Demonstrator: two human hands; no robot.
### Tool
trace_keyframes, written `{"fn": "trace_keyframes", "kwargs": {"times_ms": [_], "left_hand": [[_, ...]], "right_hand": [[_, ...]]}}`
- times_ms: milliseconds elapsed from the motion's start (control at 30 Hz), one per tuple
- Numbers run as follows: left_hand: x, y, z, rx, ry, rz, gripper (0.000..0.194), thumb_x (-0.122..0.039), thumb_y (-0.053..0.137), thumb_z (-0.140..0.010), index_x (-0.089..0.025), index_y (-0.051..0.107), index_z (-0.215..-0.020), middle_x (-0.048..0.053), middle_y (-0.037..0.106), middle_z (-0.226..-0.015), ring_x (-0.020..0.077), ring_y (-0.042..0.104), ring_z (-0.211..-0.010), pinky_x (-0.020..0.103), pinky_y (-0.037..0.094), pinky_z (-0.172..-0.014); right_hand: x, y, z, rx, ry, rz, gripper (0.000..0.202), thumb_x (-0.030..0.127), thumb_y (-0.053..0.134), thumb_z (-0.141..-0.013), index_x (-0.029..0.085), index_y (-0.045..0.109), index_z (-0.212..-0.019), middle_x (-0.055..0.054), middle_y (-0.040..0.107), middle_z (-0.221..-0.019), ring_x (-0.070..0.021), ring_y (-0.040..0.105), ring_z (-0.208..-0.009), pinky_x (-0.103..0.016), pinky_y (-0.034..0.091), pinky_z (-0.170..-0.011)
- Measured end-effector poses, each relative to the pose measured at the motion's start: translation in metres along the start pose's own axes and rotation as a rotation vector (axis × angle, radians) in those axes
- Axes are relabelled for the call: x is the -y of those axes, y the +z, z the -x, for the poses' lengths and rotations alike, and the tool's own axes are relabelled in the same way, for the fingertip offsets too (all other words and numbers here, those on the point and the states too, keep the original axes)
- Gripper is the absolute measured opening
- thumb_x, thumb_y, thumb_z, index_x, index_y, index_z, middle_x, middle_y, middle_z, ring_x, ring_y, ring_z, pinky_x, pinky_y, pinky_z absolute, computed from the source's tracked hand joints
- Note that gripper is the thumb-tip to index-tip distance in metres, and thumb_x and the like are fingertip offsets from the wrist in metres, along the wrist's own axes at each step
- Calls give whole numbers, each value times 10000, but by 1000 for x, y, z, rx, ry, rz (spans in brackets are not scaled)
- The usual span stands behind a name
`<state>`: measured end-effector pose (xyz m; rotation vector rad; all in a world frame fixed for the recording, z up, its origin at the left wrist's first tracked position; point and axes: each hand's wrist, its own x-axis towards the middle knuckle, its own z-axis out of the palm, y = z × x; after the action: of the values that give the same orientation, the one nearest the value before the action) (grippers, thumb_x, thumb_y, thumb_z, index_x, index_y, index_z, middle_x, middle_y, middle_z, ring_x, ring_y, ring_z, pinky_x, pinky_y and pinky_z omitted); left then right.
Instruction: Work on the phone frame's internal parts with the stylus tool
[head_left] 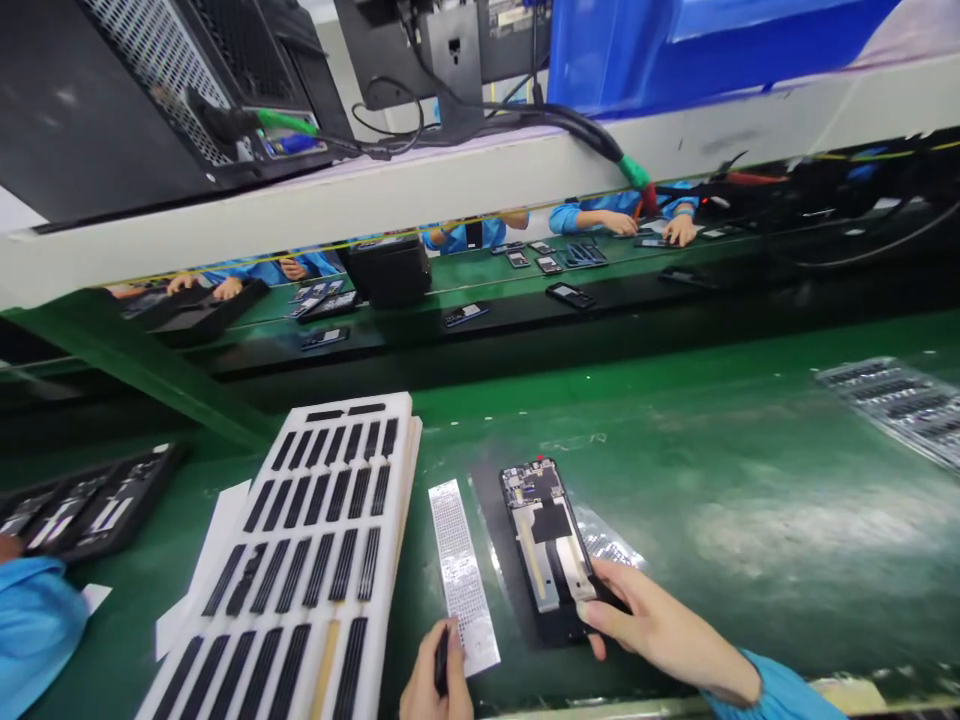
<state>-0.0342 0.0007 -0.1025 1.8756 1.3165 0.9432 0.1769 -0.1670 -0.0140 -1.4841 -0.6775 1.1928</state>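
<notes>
One open phone on the mat, strip close by

One phone (550, 545) lies back-open on a dark mat (499, 560) on the green tabletop (750, 480), its inner boards bare, so I judge the work only partly done. The right hand (660, 630) pinches the phone's near end with thumb and fingers, its grip closed on it. The left hand (436, 680) is curled shut round a small dark tool (442, 660), touching a pale strip (463, 578). The phone's long axis runs away from the person, leaning slightly left, camera end far. A white tray (315, 560) of dark slots sits left
</notes>
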Motion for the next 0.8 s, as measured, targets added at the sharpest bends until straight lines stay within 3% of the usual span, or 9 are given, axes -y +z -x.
{"fn": "trace_keyframes", "kwargs": {"times_ms": [100,267,800], "left_hand": [[-3,-2,-1,19,-14,14,421,-598,586,-889,-219,764,-939,67,788,-818,233,743,-707,301,585,-718],[-8,-4,-2,34,-42,43,492,-659,587,-872,-204,764,-937,66,777,-771,216,721,-621,285,582,-672],[-9,-7,-4,57,-55,85,518,-668,604,-856,-180,749,-952,83,783,-813,222,730,-647,289,588,-674]], "right_hand": [[6,4,1,29,-27,-7,505,612,589,-941,159,622,-1162,-5,622,-741,-221,589,-753,-387,448,-888],[11,5,0,27,-30,4,492,594,584,-950,161,632,-1181,-15,644,-743,-246,617,-790,-415,451,-927],[17,2,2,43,-40,-30,449,557,615,-948,154,648,-1143,-10,627,-759,-221,607,-748,-375,453,-878]]}}
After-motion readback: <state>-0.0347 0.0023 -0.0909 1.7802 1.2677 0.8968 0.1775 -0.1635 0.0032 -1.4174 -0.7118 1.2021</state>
